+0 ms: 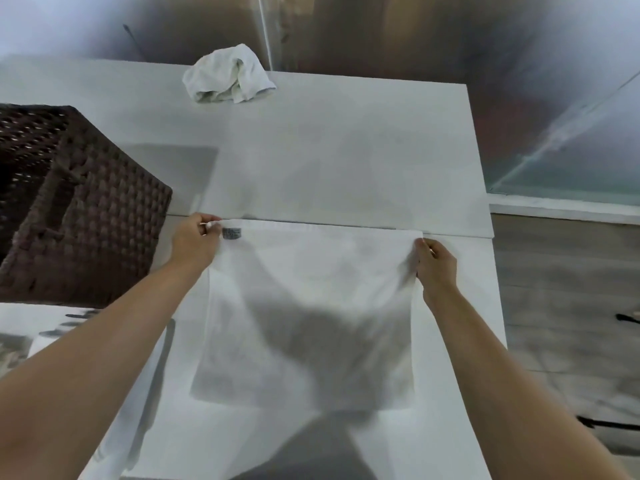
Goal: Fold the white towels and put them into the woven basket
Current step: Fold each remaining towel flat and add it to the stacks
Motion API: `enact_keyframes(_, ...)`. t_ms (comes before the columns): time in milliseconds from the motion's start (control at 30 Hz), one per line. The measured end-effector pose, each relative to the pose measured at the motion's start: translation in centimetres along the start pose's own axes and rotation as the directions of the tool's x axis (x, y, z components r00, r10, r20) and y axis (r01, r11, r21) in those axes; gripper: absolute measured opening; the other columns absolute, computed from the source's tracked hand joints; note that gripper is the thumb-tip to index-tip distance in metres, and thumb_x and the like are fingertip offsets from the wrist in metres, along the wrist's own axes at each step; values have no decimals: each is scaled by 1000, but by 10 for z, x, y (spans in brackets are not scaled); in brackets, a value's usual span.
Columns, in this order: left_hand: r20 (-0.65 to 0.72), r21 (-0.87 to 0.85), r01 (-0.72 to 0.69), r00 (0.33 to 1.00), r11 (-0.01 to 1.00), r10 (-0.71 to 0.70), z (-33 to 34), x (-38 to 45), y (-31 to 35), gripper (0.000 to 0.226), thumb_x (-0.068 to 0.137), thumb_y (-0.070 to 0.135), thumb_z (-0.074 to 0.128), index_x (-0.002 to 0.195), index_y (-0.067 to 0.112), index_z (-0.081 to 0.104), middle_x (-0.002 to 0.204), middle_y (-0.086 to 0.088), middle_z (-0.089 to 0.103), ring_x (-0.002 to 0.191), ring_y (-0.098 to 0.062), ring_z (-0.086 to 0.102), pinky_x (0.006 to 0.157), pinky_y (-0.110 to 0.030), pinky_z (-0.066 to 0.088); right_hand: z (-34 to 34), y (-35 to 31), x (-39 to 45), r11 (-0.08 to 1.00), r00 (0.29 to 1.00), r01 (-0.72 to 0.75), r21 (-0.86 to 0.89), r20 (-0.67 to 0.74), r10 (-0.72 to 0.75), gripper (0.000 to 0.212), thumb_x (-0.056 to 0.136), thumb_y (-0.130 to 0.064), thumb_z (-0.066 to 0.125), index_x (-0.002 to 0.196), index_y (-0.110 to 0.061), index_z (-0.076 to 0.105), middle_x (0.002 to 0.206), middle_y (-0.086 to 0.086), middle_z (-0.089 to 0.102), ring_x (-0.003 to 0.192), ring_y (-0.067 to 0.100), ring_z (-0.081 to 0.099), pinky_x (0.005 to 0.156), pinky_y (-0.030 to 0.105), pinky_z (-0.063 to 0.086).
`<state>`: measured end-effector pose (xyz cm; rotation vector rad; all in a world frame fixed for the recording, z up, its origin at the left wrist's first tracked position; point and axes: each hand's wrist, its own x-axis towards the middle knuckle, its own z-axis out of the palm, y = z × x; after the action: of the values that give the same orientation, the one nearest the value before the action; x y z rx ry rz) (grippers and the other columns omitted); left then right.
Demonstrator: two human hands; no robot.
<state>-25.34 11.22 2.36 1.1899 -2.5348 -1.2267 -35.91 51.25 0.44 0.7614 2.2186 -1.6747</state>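
A white towel [308, 306] lies spread flat on the white counter [346, 150], directly in front of the person, with a small grey label near its far left corner. The left hand [195, 242] grips that far left corner, fingers [204, 225] curled and pinching the hem. The right hand [437, 266] grips the far right corner, its fingers likewise curled around the cloth edge. Both forearms extend over the near part of the counter on either side of the towel. A second white towel [228, 76] sits crumpled at the far edge of the counter, well apart from the hands. The dark woven basket [69, 209] stands on the counter to the left, just beside the left hand; its contents cannot be made out.
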Motion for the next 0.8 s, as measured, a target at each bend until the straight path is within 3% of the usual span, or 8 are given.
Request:
enact_keyframes(133, -12, -76, 40, 999, 996, -41, 6, 1, -15, 22, 98, 22, 62, 117, 12, 66, 112, -13, 69, 100, -31, 66, 78, -30, 47, 0, 9, 5, 1000, 1000, 24, 9, -3, -24, 13, 100, -26, 60, 105, -20, 70, 81, -4, 60, 70, 12, 53, 59, 16, 46)
enact_keyframes(267, 96, -20, 55, 994, 998, -53, 6, -21, -29, 47, 98, 26, 63, 142, 19, 46, 146, -10, 51, 127, -26, 53, 106, -37, 42, -4, 26, -1, 1000, 1000, -7, -22, 31, 8, 26, 98, -23, 64, 124, -22, 63, 104, -4, 66, 90, 11, 63, 77, 23, 51)
enact_keyframes(333, 135, 47, 30, 990, 998, -37, 8, -43, -45, 51, 98, 24, 63, 145, 16, 44, 147, -12, 49, 130, -30, 51, 105, -37, 40, -6, 41, -10, 998, 998, -17, -66, 52, 20, 30, 97, -16, 64, 127, -19, 62, 113, -3, 67, 98, 13, 64, 85, 30, 54)
enact_keyframes(433, 212, 159, -12, 977, 987, -22, 13, -88, -78, 54, 95, 17, 67, 144, 10, 48, 138, -20, 54, 120, -38, 56, 100, -41, 43, -13, 68, -29, 986, 998, -9, -166, 64, 20, 32, 96, -13, 61, 127, -21, 63, 116, -2, 69, 103, 17, 66, 95, 40, 56)
enact_keyframes(667, 179, 288, -59, 984, 956, 7, 10, -185, -134, 65, 82, -4, 70, 141, 13, 50, 137, -17, 55, 121, -42, 54, 103, -51, 44, -30, 117, -86, 948, 997, 28, -316, 77, -4, 36, 95, -18, 57, 130, -28, 59, 116, -7, 67, 103, 18, 65, 92, 38, 53)
enact_keyframes(800, 173, 319, 61, 977, 946, -121, 0, -213, -153, 67, 88, 1, 63, 147, 24, 41, 144, -11, 46, 124, -40, 48, 103, -51, 43, -44, 137, -117, 919, 998, 19, -395, 57, 4, 37, 92, -14, 57, 128, -25, 59, 108, -6, 68, 95, 19, 63, 77, 30, 46)
